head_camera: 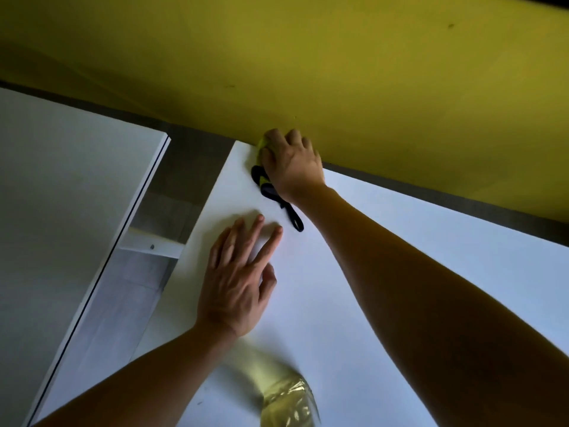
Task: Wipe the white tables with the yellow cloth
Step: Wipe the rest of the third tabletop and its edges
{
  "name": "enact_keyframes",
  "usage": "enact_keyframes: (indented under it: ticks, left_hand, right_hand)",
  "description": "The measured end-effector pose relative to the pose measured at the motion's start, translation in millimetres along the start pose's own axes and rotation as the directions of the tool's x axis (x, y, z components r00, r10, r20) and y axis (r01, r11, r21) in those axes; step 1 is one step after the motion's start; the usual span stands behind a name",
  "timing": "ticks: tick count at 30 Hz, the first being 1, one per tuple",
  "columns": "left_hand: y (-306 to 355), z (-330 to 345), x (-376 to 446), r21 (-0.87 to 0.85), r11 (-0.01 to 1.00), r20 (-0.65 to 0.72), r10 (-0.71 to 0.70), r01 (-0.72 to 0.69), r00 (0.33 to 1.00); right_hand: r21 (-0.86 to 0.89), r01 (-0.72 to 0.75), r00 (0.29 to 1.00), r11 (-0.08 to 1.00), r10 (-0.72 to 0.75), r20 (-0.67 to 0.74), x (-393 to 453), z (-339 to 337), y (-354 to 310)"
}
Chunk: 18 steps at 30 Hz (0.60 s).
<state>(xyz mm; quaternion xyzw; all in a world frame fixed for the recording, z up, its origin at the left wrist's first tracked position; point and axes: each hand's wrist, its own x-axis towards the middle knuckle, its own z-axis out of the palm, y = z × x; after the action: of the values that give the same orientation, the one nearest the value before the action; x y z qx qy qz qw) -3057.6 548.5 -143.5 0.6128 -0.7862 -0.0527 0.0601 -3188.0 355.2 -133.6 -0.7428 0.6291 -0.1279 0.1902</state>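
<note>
We see the yellow cloth [261, 147] at the far left corner of the white table [354, 272], right against the yellow wall [308, 63]. Most of it is hidden under our right hand [292, 163], whose curled fingers press down on it in a closed grip. A dark trim with a dark loop [295, 217] trails out from under the wrist, lying on the table toward us. Our left hand [238, 278] rests flat on the same table, nearer to us, fingers straight and spread, its grip wide and holding nothing. Close to the camera, a blurred, clear plastic object [286, 399] sits at the bottom edge; we cannot tell what it is. To the left, across a grey gap, stands a second white table [61, 195].
</note>
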Motion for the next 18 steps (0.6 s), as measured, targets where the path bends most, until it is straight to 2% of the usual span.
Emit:
enact_keyframes:
  ticks: [7,8,10,12,16,18]
  left_hand:
    - [-0.5,-3.6,0.3,0.003,1.0,-0.001,0.03,-0.03,1.0]
    - [0.8,-4.2,2.3,-0.005,0.997,-0.002,0.081,-0.081,0.997]
    - [3.0,-4.8,7.4,0.0,0.957,0.033,0.291,-0.291,0.956]
    - [4.0,-4.7,14.6,0.007,0.882,0.083,0.469,-0.471,0.879]
    - [21.8,-1.4,35.6,-0.042,0.875,0.11,0.484,-0.482,0.868]
    - [39.5,4.7,45.6,-0.049,0.828,0.154,0.558,-0.558,0.815]
  right_hand:
    - [-0.064,-0.202,0.97,0.977,0.191,-0.148,-91.3,-52.7,128.8]
    - [-0.069,-0.23,0.964,0.971,0.218,-0.151,-103.4,-62.6,146.2]
    - [-0.074,-0.263,0.959,0.962,0.253,-0.126,-117.9,-76.4,168.0]
    - [-0.107,-0.281,0.956,0.954,0.268,-0.12,-119.3,-79.1,173.4]
    - [-0.124,-0.287,0.952,0.95,0.269,-0.143,-104.1,-65.1,148.9]
    - [-0.135,-0.217,0.974,0.967,0.207,-0.089,-85.1,-53.1,122.8]
